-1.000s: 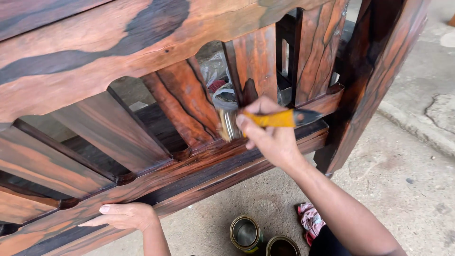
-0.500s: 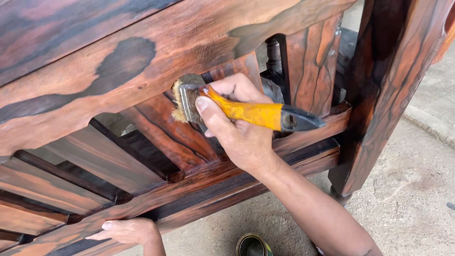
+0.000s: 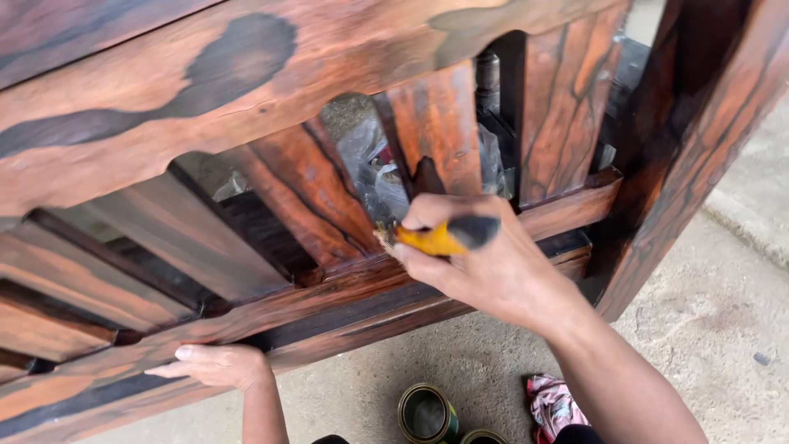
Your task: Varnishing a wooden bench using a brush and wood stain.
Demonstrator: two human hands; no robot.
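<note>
Your right hand point(image 3: 493, 263) pinches the brush point(image 3: 440, 238) at the slat point(image 3: 320, 197), left hand point(image 3: 218, 364) flat on the rail point(image 3: 345, 292); overloaded bristles could drip toward the cans point(image 3: 427, 413).

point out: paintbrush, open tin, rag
paintbrush point(image 3: 444, 238), head view, on the yellow handle gripped in the right hand.
open tin point(image 3: 427, 413), head view, on its round rim, on the floor.
rag point(image 3: 552, 404), head view, mid-cloth, right of the tin.
</note>
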